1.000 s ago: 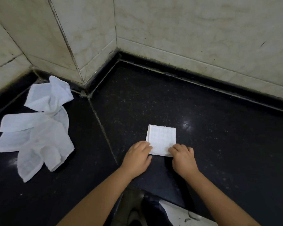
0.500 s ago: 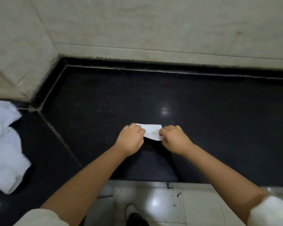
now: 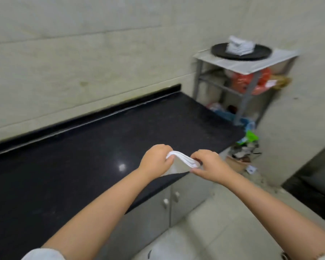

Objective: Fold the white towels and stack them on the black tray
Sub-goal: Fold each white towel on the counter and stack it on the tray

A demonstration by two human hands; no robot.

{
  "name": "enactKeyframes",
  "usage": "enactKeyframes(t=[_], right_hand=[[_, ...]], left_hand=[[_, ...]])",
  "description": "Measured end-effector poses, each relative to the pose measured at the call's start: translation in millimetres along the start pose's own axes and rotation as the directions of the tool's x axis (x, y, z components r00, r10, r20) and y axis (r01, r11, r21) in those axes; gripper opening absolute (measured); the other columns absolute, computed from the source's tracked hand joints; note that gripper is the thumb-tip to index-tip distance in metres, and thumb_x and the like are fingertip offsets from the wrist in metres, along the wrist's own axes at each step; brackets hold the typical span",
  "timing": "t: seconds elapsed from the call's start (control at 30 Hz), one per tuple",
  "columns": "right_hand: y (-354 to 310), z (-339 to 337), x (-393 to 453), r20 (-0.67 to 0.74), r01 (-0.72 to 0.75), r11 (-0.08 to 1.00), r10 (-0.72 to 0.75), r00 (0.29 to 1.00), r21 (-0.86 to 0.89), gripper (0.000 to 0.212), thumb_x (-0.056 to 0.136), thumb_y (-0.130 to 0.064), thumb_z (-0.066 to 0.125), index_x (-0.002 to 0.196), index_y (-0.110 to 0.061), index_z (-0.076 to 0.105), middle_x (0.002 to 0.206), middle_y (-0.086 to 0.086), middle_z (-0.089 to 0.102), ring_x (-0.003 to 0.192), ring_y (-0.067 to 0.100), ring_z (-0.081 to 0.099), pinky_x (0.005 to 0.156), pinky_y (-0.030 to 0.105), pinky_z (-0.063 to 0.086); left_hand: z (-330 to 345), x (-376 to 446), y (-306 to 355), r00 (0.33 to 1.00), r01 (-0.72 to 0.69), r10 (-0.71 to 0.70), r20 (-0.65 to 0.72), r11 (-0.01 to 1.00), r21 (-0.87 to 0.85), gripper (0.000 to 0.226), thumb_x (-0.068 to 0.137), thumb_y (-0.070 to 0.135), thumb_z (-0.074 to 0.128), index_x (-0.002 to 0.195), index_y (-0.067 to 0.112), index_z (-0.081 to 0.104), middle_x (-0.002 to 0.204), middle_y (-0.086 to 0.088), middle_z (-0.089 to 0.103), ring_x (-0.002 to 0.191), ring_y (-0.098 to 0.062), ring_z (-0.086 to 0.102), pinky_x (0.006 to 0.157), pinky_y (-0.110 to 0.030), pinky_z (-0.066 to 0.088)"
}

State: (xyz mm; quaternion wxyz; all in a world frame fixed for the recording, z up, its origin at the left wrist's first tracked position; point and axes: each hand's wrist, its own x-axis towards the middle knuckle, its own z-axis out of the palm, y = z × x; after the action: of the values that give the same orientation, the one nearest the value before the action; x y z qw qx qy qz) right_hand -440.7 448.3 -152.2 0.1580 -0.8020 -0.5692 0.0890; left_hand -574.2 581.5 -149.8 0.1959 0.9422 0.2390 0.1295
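Observation:
A small folded white towel (image 3: 182,159) hangs in the air between both hands, above the front edge of the black counter (image 3: 83,156). My left hand (image 3: 156,161) grips its left end and my right hand (image 3: 209,167) pinches its right end. Far off at the upper right, a round black tray (image 3: 221,51) sits on a white-topped metal rack (image 3: 251,65). A stack of folded white towels (image 3: 239,46) lies on that tray. The pile of unfolded towels is out of view.
The rack's lower shelves hold red bags (image 3: 244,82) and other clutter. Rubbish and a cardboard box (image 3: 238,162) lie on the floor by the counter's right end. Grey cabinet doors (image 3: 158,212) are below the counter, with pale floor tiles (image 3: 214,231) in front.
The folded towel has been lifted off the counter in both hands. The view has swung right, so the tray and rack have come into sight and the unfolded pile has left it.

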Motion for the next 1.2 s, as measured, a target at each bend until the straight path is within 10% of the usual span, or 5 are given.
enactKeyframes(t=[0.2,0.6,0.77,1.2], right_hand=[[124.6,-94.2,-37.3,-0.209,-0.147,0.972,0.108,0.972,-0.182,0.018,0.083,-0.016,0.054,0.099,-0.012,0.063,0.102,0.008,0.059,0.102,0.028,0.049,0.088,0.036,0.041],[328.2,-273.9,50.8,-0.144,-0.134,0.925,0.087,0.986,-0.357,0.015,0.076,-0.008,0.054,0.071,-0.018,0.044,0.081,0.005,0.052,0.089,0.029,0.052,0.070,0.034,0.038],[405.4,-333.3,113.1,-0.113,-0.118,0.946,0.087,0.990,-0.302,0.035,0.077,-0.005,0.053,0.058,-0.023,0.030,0.066,-0.003,0.040,0.073,0.024,0.047,0.065,0.034,0.037],[541.7,-433.8,308.5,-0.371,0.028,0.944,-0.157,0.915,-0.329,0.016,0.081,-0.006,0.047,0.078,-0.022,0.044,0.101,0.011,0.058,0.097,0.031,0.053,0.071,0.031,0.034]], left_hand=[[28.3,91.0,125.5,0.961,-0.267,0.255,0.107,0.957,0.112,0.021,0.091,0.026,0.049,0.101,0.011,0.061,0.098,-0.004,0.064,0.094,-0.022,0.056,0.073,-0.032,0.042],[56.1,342.7,266.4,0.839,-0.540,0.534,0.107,0.792,0.284,0.020,0.091,0.028,0.053,0.101,0.011,0.058,0.098,-0.005,0.057,0.093,-0.021,0.053,0.073,-0.031,0.039],[59.8,443.4,303.5,0.858,-0.501,0.512,0.050,0.811,0.303,0.020,0.091,0.028,0.052,0.104,0.014,0.056,0.102,-0.001,0.058,0.094,-0.019,0.054,0.067,-0.027,0.035],[39.4,660.2,348.0,0.948,-0.009,0.132,-0.290,0.921,0.390,0.022,0.092,0.022,0.049,0.109,0.011,0.055,0.110,-0.011,0.056,0.099,-0.030,0.054,0.073,-0.034,0.042]])
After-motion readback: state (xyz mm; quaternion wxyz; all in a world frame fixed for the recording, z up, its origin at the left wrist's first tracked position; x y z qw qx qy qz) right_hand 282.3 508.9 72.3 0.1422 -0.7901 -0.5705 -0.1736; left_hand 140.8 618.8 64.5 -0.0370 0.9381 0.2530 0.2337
